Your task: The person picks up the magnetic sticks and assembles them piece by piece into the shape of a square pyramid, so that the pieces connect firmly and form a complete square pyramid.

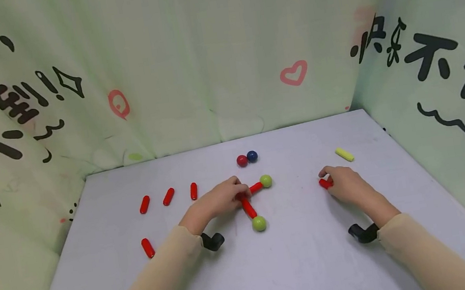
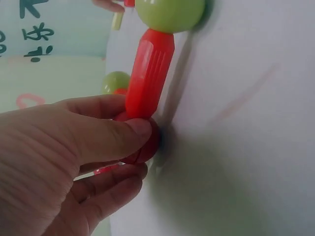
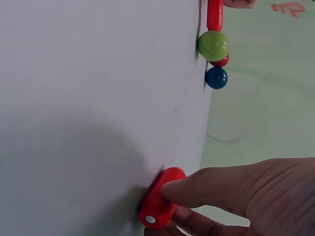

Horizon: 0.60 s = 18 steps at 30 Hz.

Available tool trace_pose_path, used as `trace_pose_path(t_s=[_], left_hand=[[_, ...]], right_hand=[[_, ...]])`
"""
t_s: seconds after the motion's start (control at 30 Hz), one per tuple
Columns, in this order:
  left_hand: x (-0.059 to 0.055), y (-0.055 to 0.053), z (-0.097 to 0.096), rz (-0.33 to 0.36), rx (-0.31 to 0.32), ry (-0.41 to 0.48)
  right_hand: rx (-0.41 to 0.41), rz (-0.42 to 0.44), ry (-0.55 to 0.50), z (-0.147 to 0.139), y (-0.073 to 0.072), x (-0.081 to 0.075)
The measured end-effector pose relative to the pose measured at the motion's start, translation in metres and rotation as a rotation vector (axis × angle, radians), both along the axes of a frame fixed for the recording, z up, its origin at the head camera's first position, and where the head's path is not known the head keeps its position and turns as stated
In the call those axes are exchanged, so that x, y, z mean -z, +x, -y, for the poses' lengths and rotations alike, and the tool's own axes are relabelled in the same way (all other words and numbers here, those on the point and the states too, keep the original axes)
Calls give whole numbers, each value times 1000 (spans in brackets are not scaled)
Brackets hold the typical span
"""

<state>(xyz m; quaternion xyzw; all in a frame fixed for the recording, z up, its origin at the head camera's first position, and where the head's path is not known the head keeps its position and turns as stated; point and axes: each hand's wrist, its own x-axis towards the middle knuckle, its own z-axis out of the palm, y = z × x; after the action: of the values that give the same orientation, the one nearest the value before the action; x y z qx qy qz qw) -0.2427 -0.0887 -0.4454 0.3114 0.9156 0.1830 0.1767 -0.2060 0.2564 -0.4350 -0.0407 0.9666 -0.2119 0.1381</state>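
Observation:
My left hand (image 1: 222, 198) pinches a dark red ball (image 2: 142, 150) between thumb and fingers, just over the white table. Two red rods run out from that ball in a V. One rod (image 1: 256, 187) ends at a green ball (image 1: 266, 181) farther back; the other rod (image 2: 150, 73) ends at a nearer green ball (image 1: 259, 223). Off to the right, my right hand (image 1: 347, 184) pinches a separate red rod (image 3: 160, 201) at the tabletop. That rod's near end shows a pale round spot. Part of the held ball is hidden by my left thumb.
Several loose red rods lie on the left of the table, among them one rod (image 1: 148, 248) by my left sleeve. A red ball (image 1: 241, 161) and a blue ball (image 1: 252, 156) sit together at the back. Beyond my right hand lies a yellow rod (image 1: 344, 154). Printed curtains (image 1: 204, 69) enclose the table.

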Motion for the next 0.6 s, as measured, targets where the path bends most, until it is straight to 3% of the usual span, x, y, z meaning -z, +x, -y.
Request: trace_pose_path(t_s=[0.6], left_hand=[[12, 27, -1, 15, -12, 6]], right_hand=[[-137, -46, -130, 79, -29, 2]])
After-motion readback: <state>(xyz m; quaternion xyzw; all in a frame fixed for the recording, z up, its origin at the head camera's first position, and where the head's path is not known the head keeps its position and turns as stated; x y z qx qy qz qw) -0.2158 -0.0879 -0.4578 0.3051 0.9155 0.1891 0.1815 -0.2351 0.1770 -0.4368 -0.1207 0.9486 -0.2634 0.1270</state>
